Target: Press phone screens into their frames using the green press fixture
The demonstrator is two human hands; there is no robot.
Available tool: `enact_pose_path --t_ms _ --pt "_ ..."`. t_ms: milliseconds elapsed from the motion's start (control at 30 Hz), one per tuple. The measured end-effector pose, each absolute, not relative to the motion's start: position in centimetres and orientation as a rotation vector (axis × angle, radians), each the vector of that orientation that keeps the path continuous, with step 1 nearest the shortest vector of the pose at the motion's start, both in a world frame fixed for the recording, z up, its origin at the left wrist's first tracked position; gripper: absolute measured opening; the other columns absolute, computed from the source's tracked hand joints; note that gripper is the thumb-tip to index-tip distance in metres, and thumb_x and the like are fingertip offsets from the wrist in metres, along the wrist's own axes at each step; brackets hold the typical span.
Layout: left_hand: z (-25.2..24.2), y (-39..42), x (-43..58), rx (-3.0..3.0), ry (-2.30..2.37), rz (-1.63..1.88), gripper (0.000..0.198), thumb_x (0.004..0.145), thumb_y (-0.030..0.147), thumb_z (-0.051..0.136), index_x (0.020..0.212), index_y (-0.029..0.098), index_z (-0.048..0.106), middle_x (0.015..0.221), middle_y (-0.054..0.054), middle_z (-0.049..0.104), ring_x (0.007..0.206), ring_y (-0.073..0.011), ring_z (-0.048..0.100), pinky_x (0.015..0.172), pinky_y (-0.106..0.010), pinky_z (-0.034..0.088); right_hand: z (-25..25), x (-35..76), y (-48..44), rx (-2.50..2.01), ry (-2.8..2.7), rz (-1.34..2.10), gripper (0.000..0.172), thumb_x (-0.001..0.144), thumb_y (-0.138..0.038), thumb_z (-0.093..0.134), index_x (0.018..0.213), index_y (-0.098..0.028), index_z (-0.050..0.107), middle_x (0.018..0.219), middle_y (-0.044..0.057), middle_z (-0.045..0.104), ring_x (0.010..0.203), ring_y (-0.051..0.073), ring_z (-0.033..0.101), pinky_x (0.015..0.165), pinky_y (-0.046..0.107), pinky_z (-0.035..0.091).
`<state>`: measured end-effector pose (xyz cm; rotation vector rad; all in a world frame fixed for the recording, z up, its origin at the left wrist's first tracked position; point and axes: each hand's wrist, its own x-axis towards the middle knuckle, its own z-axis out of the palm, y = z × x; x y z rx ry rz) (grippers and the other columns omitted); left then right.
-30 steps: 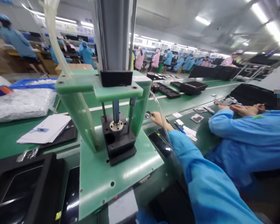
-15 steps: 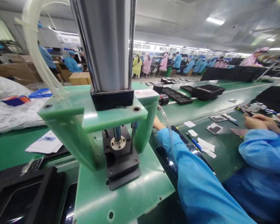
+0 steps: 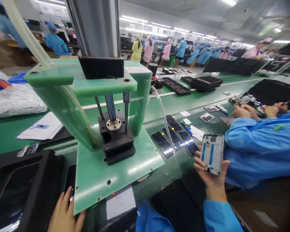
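My right hand (image 3: pixel 214 182) holds up a phone frame (image 3: pixel 212 154) at the right, its inner side showing two blue strips. At the bottom left, my left hand (image 3: pixel 65 212) has its fingers spread, at the near end of a dark phone screen (image 3: pixel 71 180). That screen lies beside the base of a green press (image 3: pixel 125 174). Whether the fingertips touch it I cannot tell. The press's black block (image 3: pixel 117 138) is low, close to the base. Several phone screens (image 3: pixel 162 143) with yellow tabs lie on the bench right of the press.
A black foam tray (image 3: pixel 21 187) stands at the left by white papers (image 3: pixel 40 127). A clear hose (image 3: pixel 165 116) hangs from the press. A co-worker's blue sleeve (image 3: pixel 263 145) is close on the right. Black trays (image 3: pixel 176 86) sit farther back beside a blue pen (image 3: pixel 187 128) and paper scraps.
My right arm has drawn back from behind the press, and the hand now holds the phone frame. My left hand has come into view at the lower left. The view has shifted.
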<state>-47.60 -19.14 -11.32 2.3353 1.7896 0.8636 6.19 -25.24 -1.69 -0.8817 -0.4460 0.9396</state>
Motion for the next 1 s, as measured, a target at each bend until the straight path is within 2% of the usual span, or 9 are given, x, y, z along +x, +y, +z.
enact_pose_path --t_ms 67,167,300,367,433,500,600,700,1000 --pt "-11.8 -18.4 -47.3 2.359 1.780 0.858 0.077 0.088 0.043 0.046 0.149 0.062 0.004 0.158 0.030 0.008 0.142 -0.0434 0.035 0.107 -0.072 0.045 -3.6 5.0 -27.2 -0.818 -0.294 1.031 0.102 0.043 -0.070 0.099 0.121 -0.016 0.063 0.090 0.003 0.047 0.055 0.007 0.028 0.041 0.013 0.038" --pt "-11.9 -17.9 -46.8 2.387 1.759 0.921 0.078 0.089 0.038 0.046 0.150 0.061 0.003 0.161 0.024 0.010 0.147 -0.0401 0.028 0.113 -0.070 0.038 -5.0 4.3 -27.3 -0.813 -0.251 1.113 0.096 0.044 -0.069 0.098 0.116 -0.016 0.064 0.087 0.003 0.046 0.053 0.007 0.025 0.040 0.014 0.037" --pt "-11.6 -18.3 -46.6 2.430 1.757 0.906 0.080 0.091 0.029 0.047 0.155 0.050 0.004 0.164 0.002 0.023 0.146 -0.0423 0.031 0.111 -0.070 0.039 -4.9 4.3 -25.4 -0.845 -0.355 1.166 0.088 0.050 -0.073 0.094 0.112 -0.018 0.066 0.090 0.005 0.046 0.055 0.008 0.024 0.040 0.015 0.037" --pt "-11.4 -18.8 -46.7 2.444 1.768 0.879 0.076 0.093 0.025 0.046 0.158 0.041 0.010 0.160 -0.009 0.031 0.143 -0.0428 0.035 0.109 -0.069 0.042 -4.6 4.1 -24.3 -0.873 -0.413 1.168 0.085 0.054 -0.074 0.091 0.115 -0.020 0.067 0.093 0.006 0.044 0.055 0.010 0.024 0.038 0.018 0.038" --pt "-11.2 -19.4 -46.8 2.423 1.805 0.880 0.066 0.096 0.024 0.044 0.157 0.033 0.021 0.156 -0.015 0.035 0.142 -0.0404 0.037 0.109 -0.065 0.044 -4.5 3.7 -23.4 -0.904 -0.448 1.168 0.080 0.059 -0.074 0.087 0.116 -0.022 0.068 0.094 0.007 0.042 0.055 0.012 0.023 0.035 0.021 0.038" --pt "-11.2 -19.9 -46.8 2.402 1.856 0.874 0.057 0.097 0.025 0.043 0.152 0.025 0.033 0.154 -0.017 0.036 0.142 -0.0384 0.038 0.109 -0.060 0.046 -4.3 3.2 -22.8 -0.948 -0.475 1.171 0.079 0.061 -0.076 0.081 0.118 -0.023 0.069 0.095 0.009 0.041 0.055 0.013 0.023 0.032 0.023 0.037" --pt "-11.4 -20.3 -46.4 2.465 1.890 0.773 0.050 0.095 0.024 0.043 0.145 0.018 0.044 0.153 -0.019 0.039 0.141 -0.0398 0.039 0.107 -0.062 0.047 -4.2 2.5 -22.2 -1.039 -0.526 1.140 0.081 0.054 -0.082 0.078 0.114 -0.027 0.072 0.092 0.008 0.038 0.054 0.013 0.020 0.029 0.024 0.033" --pt "-11.5 -20.4 -46.0 2.477 1.921 0.671 0.052 0.093 0.021 0.044 0.145 0.017 0.046 0.154 -0.018 0.039 0.142 -0.0390 0.038 0.110 -0.064 0.043 -4.1 2.2 -22.1 -1.112 -0.593 1.102 0.078 0.048 -0.084 0.078 0.105 -0.030 0.074 0.088 0.006 0.035 0.052 0.011 0.018 0.027 0.024 0.027" --pt "-11.3 -20.4 -45.5 2.408 1.958 0.691 0.051 0.092 0.018 0.043 0.143 0.018 0.049 0.154 -0.015 0.041 0.142 -0.0360 0.040 0.111 -0.061 0.043 -4.2 2.2 -21.8 -1.194 -0.767 1.025 0.067 0.055 -0.082 0.067 0.101 -0.034 0.074 0.084 0.005 0.030 0.049 0.009 0.017 0.025 0.027 0.024"
